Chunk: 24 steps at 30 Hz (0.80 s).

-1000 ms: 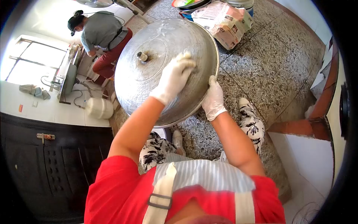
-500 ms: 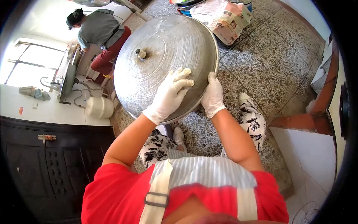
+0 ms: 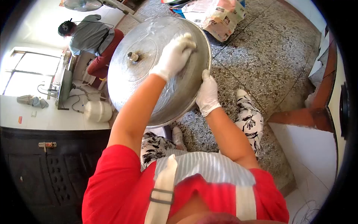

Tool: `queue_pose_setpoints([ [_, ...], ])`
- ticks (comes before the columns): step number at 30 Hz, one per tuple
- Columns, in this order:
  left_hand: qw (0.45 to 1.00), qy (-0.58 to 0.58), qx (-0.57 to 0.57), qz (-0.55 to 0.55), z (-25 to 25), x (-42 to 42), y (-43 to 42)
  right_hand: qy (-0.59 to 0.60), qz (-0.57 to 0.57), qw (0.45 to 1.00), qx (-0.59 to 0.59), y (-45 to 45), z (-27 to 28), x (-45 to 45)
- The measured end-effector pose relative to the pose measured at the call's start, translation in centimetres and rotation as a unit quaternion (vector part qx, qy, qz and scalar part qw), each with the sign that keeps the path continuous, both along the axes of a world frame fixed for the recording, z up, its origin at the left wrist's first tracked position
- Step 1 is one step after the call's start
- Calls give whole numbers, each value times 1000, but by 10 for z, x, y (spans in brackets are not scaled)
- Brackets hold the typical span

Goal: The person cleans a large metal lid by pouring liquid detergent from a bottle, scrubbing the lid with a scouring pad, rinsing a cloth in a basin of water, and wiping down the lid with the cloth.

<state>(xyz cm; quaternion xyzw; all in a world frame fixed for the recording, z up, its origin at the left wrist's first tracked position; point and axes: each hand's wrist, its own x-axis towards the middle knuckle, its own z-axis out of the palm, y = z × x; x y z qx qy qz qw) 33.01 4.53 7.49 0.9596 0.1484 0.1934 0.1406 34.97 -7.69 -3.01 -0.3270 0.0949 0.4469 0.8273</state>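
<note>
A large domed metal pot lid [image 3: 126, 86] is tilted up in front of me, with a small knob [image 3: 132, 56] off to the left and whitish wet streaks on its surface. My left hand [image 3: 173, 56], in a thin white glove, presses on the lid's upper right face. Its fingers are curled together, and anything beneath them is hidden. At the lid's right edge my right hand [image 3: 207, 93], gloved the same way, grips the rim, with the thumb up along the edge and the other fingers out of sight behind.
A person [image 3: 91, 35] in grey bends at a sink [image 3: 66, 84] on the left. Below it stands a white tank [image 3: 97, 111]. A newspaper-covered item [image 3: 220, 18] sits on the speckled floor [image 3: 276, 56]. There is a dark door [image 3: 56, 168] lower left and a red-brown ledge [image 3: 302, 119] right.
My left hand has slid up across the lid toward its far edge, fingers now more curled. The right hand stays on the rim. The lid has shifted slightly left in view.
</note>
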Motion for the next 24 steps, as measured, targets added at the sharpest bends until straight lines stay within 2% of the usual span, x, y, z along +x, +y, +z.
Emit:
queue_pose_setpoints([
  [2, 1000, 3, 12, -29, 2, -50, -38, 43, 1, 997, 58, -2, 3, 1],
  [3, 999, 26, -18, -23, 7, -77, -58, 35, 13, 997, 73, -3, 2, 1],
  [6, 996, 90, -7, 18, 2, -154, -86, 15, 6, 997, 82, -2, 0, -4],
  [7, 995, 93, 1, 26, 2, -164, -91, -9, 9, 999, 47, -1, -1, -3],
  [9, 996, 84, 0, 37, 1, -149, -89, -35, 15, 999, 6, -5, -4, -2],
  [13, 999, 22, 4, 26, 4, -61, -57, 22, -13, 996, 81, -2, 2, -2],
  [16, 999, 16, 24, 14, -7, 10, -19, -40, 3, 999, 29, -1, -10, 2],
  [19, 998, 5, 60, 13, -12, 17, -19, -11, -2, 999, 45, -1, -6, 4],
  [22, 999, -7, 36, 7, -10, -38, -45, 43, -21, 996, 74, 6, -9, 0],
  [24, 999, 10, 18, 26, -6, -87, -68, 28, -9, 997, 78, 4, -8, -1],
])
